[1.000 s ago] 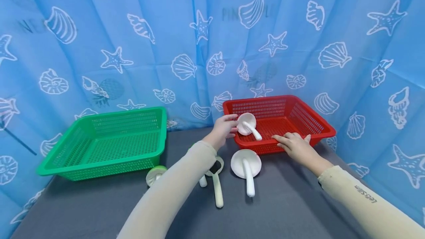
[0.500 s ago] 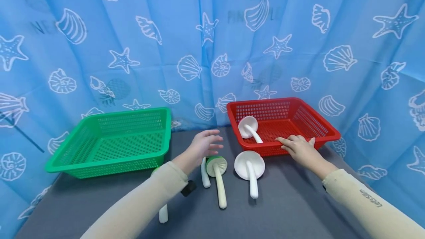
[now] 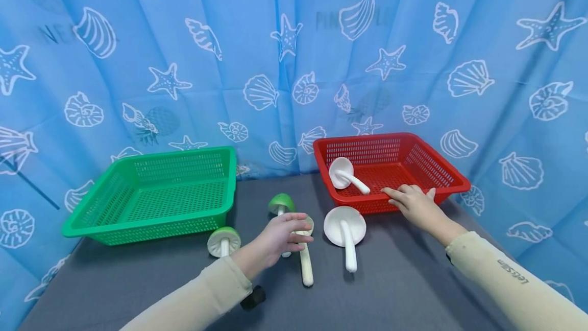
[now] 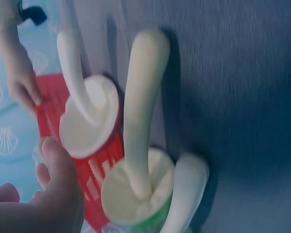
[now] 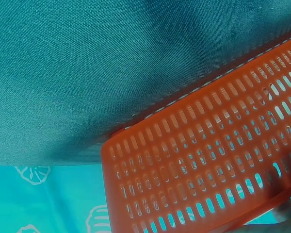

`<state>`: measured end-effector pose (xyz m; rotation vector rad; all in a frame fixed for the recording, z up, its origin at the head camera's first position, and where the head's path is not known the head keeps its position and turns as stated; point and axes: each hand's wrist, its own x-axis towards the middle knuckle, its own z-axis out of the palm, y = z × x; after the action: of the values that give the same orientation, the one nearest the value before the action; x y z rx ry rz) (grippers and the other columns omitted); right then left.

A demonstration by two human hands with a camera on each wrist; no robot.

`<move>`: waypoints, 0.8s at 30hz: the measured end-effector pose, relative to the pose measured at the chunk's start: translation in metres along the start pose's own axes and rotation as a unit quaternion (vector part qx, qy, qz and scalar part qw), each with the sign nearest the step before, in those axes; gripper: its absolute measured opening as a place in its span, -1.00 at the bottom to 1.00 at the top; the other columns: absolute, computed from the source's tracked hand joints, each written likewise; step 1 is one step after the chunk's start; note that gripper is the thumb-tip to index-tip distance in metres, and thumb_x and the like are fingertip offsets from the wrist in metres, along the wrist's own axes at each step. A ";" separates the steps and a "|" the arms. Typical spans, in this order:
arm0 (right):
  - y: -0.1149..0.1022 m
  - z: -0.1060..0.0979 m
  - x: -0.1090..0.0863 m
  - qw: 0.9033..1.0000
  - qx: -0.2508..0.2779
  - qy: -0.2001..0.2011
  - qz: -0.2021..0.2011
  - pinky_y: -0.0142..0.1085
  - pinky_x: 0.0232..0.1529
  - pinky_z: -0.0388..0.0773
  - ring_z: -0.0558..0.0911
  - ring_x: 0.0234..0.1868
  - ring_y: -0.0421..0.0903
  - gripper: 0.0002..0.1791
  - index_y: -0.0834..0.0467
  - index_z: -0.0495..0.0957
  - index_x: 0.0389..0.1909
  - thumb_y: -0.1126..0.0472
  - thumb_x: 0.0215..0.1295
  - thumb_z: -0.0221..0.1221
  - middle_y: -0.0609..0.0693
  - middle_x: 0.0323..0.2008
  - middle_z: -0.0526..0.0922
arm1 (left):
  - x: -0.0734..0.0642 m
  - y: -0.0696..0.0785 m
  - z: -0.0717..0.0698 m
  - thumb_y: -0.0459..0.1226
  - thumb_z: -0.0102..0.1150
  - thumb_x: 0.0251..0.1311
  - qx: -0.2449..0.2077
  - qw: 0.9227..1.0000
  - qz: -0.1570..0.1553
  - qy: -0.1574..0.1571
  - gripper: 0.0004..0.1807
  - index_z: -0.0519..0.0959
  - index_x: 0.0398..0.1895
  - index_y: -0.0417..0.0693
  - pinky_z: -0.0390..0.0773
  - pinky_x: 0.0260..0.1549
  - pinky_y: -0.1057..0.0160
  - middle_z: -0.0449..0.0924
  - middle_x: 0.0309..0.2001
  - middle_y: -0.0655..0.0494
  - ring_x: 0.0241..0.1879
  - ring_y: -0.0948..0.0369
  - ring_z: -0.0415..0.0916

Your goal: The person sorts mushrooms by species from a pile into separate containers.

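Observation:
My left hand [image 3: 285, 236] hovers palm inward over the toy mushrooms, its fingers spread with nothing between them. Partly behind it lies a mushroom with a long cream stem [image 3: 306, 267]; its green cap edge shows in the left wrist view. Another green-capped mushroom [image 3: 282, 202] stands just beyond the fingers, and one more [image 3: 223, 242] is by my left forearm, its stem partly hidden. To the right lies a larger mushroom with a white underside [image 3: 344, 227] and a reddish cap edge. My right hand [image 3: 418, 208] grips the front rim of the red basket [image 3: 441, 170], fingers hooked over it.
A mushroom with a white underside [image 3: 341, 172] lies in the red basket's left front corner, its stem on the rim. At the left stands a green basket [image 3: 161, 231]. A blue shell-print curtain [image 3: 294, 65] hangs behind the grey-covered table [image 3: 390, 290].
My left hand has drawn away from the red basket, leaving the white-undersided mushroom there, and moved left and down over the green-capped mushrooms. The right hand has stayed on the rim.

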<state>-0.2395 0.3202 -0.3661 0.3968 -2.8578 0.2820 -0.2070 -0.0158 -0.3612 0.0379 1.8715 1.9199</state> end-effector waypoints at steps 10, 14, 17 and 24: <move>0.000 0.000 0.000 1.000 -0.001 0.000 0.001 0.56 0.03 -0.04 0.49 -0.09 0.26 -0.49 0.23 0.52 0.21 0.20 0.22 0.28 0.20 -0.24 0.57 | 0.000 -0.021 0.020 -0.28 -0.01 0.43 -0.015 0.999 -0.044 -0.023 -0.53 0.32 0.32 -0.34 0.58 -0.10 0.05 0.57 0.05 -0.15 -0.07 -0.02 0.63; 0.000 0.001 0.000 1.000 0.000 -0.001 0.005 0.56 0.04 -0.04 0.49 -0.08 0.26 -0.49 0.22 0.52 0.21 0.20 0.22 0.28 0.21 -0.22 0.57 | 0.002 -0.027 0.027 -0.29 -0.02 0.43 -0.026 0.997 -0.065 -0.028 -0.54 0.32 0.32 -0.34 0.57 -0.07 0.03 0.58 0.04 -0.15 -0.04 -0.05 0.62; 0.001 0.002 0.000 1.000 -0.001 -0.002 0.007 0.56 0.04 -0.06 0.49 -0.07 0.26 -0.49 0.22 0.52 0.21 0.21 0.23 0.28 0.21 -0.22 0.57 | 0.002 -0.030 0.034 -0.30 -0.03 0.43 -0.032 0.996 -0.076 -0.036 -0.56 0.32 0.30 -0.34 0.57 -0.07 0.00 0.59 0.02 -0.15 -0.03 -0.08 0.61; 0.002 0.002 -0.001 1.000 -0.001 0.002 0.004 0.56 0.04 -0.04 0.49 -0.08 0.25 -0.47 0.21 0.51 0.22 0.20 0.21 0.29 0.21 -0.21 0.57 | 0.008 -0.039 0.051 -0.31 0.06 0.38 -0.054 0.994 -0.081 -0.047 -0.56 0.34 0.24 -0.36 0.54 -0.05 -0.11 0.59 -0.01 -0.16 0.00 -0.15 0.58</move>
<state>-0.2397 0.3220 -0.3690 0.3835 -2.8556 0.2821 -0.1858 0.0334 -0.3971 -0.0548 1.6545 1.8717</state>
